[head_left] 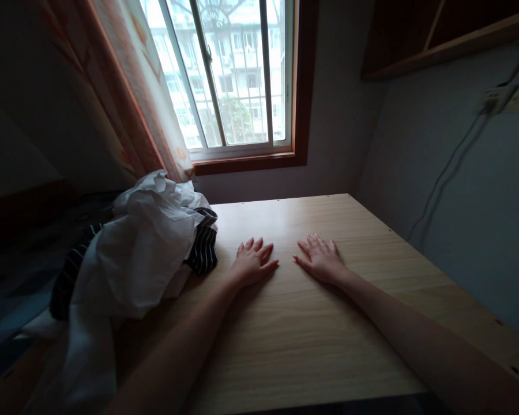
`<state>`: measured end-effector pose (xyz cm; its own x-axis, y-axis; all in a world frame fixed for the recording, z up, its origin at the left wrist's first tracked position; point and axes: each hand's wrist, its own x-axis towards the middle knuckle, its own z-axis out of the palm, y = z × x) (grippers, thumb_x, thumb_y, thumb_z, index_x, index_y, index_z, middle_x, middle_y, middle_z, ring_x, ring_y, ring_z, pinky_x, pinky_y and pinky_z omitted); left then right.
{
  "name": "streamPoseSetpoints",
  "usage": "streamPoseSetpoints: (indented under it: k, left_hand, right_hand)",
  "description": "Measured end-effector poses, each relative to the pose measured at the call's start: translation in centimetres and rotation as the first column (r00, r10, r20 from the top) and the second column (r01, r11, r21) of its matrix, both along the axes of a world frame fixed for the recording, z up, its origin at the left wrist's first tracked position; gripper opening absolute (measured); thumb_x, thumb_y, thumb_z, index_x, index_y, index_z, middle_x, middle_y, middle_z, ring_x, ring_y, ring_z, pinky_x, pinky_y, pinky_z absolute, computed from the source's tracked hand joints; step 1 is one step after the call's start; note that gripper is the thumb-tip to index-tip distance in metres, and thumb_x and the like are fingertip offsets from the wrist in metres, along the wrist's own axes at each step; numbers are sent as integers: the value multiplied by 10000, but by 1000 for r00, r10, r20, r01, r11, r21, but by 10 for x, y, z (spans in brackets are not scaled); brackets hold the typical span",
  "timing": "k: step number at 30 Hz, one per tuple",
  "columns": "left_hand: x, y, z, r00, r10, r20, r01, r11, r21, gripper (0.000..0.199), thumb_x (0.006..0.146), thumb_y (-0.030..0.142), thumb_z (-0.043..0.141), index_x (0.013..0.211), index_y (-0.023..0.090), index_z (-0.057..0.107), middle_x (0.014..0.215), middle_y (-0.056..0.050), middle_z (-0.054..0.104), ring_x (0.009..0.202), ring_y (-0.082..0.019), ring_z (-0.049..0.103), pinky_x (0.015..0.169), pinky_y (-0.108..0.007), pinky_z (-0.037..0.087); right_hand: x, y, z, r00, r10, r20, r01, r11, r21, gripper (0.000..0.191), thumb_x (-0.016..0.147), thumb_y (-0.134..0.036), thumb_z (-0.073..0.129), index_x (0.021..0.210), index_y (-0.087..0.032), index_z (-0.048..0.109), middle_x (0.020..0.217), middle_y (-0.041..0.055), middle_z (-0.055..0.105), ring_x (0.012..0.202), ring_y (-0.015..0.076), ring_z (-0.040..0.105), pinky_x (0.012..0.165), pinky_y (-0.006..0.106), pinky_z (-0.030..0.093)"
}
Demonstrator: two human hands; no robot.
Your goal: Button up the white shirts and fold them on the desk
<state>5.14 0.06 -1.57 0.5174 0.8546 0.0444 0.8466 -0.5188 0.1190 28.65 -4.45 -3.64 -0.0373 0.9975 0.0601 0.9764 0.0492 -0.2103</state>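
Note:
My left hand (253,262) lies palm down on the pale wooden tabletop (328,340), its fingers spread. To its right, a short gap away, my right hand (320,257) rests flat on the same surface with fingers apart. Neither hand holds anything. Left of my left hand is a crumpled heap of white cloth (138,253), partly hanging over the table's left side. Black fabric with white stripes (204,242) pokes out of the heap near my left wrist, not touching it. The heap's folds hide what kind of garments these are.
Beyond the table's far edge is a window (242,75) with a brown frame. An orange and white curtain (130,86) hangs at the left. On the right wall are a wooden shelf (450,46) and a socket (497,99) with a cable (445,167) running down behind the table.

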Motion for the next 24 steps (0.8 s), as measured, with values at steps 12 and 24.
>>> streamPoseSetpoints:
  k: [12, 24]
  left_hand:
    - [-10, -21, 67, 958, 63, 279, -245, 687, 685, 486, 920, 304, 495, 1402, 241, 497, 1524, -109, 411, 1450, -302, 281, 1184, -504, 189]
    - [-129, 24, 148, 569, 656, 495, -821, 479, 310, 1034, 762, 738, 567, 1407, -47, 377, 1420, -315, 445, 1339, -535, 320, 1053, -717, 175]
  right_hand:
    - [5, 0, -2, 1000, 17, 5, -17, 1000, 22, 622, 957, -604, 329, 1464, -263, 445, 1585, 98, 317, 1469, 299, 226, 1156, 573, 102]
    - [8, -1, -3, 998, 58, 11, -58, 998, 40, 608, 966, -585, 324, 1455, -249, 456, 1573, 111, 338, 1459, 313, 248, 1147, 586, 125]
